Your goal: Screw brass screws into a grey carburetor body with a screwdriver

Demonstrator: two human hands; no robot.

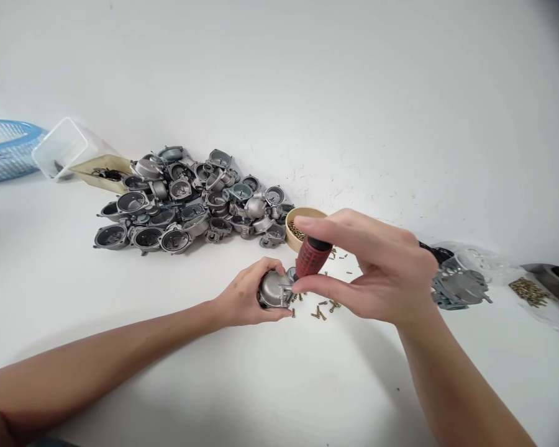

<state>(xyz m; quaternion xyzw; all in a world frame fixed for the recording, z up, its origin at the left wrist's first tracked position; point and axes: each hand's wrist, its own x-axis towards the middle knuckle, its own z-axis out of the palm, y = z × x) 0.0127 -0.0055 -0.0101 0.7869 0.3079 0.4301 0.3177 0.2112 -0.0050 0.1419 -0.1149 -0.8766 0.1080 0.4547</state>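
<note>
My left hand (249, 292) is wrapped round a grey metal carburetor part (274, 289), its domed side facing up, on the white table. A screwdriver (313, 256) with a red and black handle is gripped by my right hand (377, 267), thumb and fingers around the handle. The handle leans over the right side of the part; its tip is hidden from view. Loose brass-coloured screws (320, 312) lie on the table just right of the part. Behind the screwdriver, a round tan bowl (290, 233) holds more such screws and is partly covered by my right hand.
A large pile of grey metal carburetor parts (177, 211) fills the back left, against the wall. Farther left are a cream tray (86, 172), a clear plastic container (74, 139) and a blue basket (16, 164). To the right lie another metal assembly (466, 288) and a heap of screws (528, 292).
</note>
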